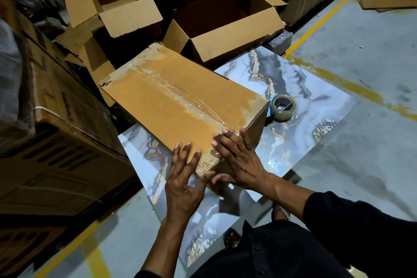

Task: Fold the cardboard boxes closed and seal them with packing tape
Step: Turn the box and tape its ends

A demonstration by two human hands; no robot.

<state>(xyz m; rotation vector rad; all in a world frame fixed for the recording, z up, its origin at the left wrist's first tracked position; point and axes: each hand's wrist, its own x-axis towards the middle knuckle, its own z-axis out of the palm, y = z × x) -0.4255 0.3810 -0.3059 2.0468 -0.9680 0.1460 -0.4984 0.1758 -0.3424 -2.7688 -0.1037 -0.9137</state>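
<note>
while flat-handed, box [180, 99] corner overhanging

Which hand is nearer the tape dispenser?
Right. The right hand presses the sealed box end nearest the tape dispenser; the left hand lies farther left.

Marbled slab [311, 88] on the grey floor [372, 52] — yellow lines [316, 22], perhaps painted, cross it.
</note>
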